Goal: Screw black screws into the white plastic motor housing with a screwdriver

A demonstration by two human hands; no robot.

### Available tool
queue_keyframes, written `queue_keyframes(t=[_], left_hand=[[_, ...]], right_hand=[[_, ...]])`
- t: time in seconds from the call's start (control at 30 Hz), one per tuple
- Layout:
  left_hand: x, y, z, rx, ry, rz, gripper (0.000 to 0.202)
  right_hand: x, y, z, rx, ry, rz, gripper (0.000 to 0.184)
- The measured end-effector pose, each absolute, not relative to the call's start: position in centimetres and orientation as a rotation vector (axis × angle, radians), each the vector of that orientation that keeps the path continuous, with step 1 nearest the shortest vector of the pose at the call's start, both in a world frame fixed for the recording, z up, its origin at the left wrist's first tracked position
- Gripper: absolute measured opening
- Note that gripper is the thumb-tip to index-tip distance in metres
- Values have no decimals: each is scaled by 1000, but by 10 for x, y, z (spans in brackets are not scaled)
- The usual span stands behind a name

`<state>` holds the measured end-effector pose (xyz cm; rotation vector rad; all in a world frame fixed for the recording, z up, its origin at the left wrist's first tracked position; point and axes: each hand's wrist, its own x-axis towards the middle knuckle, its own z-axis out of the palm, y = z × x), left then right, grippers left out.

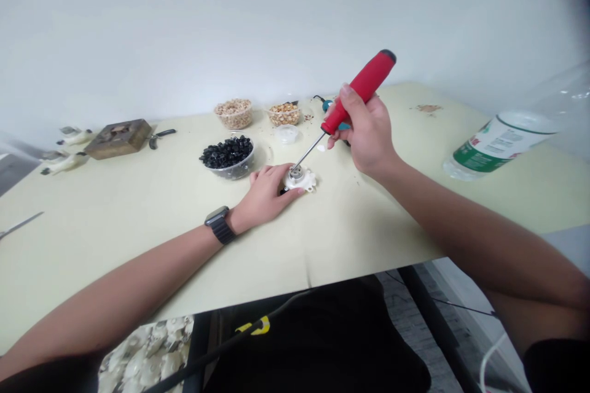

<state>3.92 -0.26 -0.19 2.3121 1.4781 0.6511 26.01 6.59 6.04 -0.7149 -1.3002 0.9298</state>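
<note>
A small white plastic part (pixel 307 182) with a round metal piece on top lies on the table. My left hand (pixel 263 195), with a dark watch on its wrist, grips this part from the left side, thumb in front and fingers behind. In my right hand (pixel 371 132) is a red-handled screwdriver (pixel 362 89), slanting down to the left. Its metal tip meets the round piece on the white part. Just left of my left hand is a clear bowl of black pieces (pixel 227 155).
Two clear tubs of small tan and brassy pieces (pixel 233 113) stand at the back, near a small clear lid (pixel 287 133). A metal block (pixel 118 138) and white parts (pixel 64 161) lie left. A large labelled bottle (pixel 495 144) stands right. Below the table are many white parts (pixel 147 353).
</note>
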Motion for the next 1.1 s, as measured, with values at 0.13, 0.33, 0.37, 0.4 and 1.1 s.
queue_keyframes(t=[0.13,0.33,0.37,0.4,1.1], left_hand=[[39,-3,-2,2312,1484,643,59],[39,-3,-2,2320,1478,649,60],[39,-3,-2,2321,1476,651,60],[39,-3,-2,2321,1476,652,60],[38,-2,-4,2359,1487,665,59]], right_hand=[[256,56,66,-763,-1291,916,64],[256,56,67,-770,-1253,931,63],[256,56,67,-773,-1248,933,63],[256,56,68,-775,-1243,936,63],[257,72,55,-762,-1090,1067,58]])
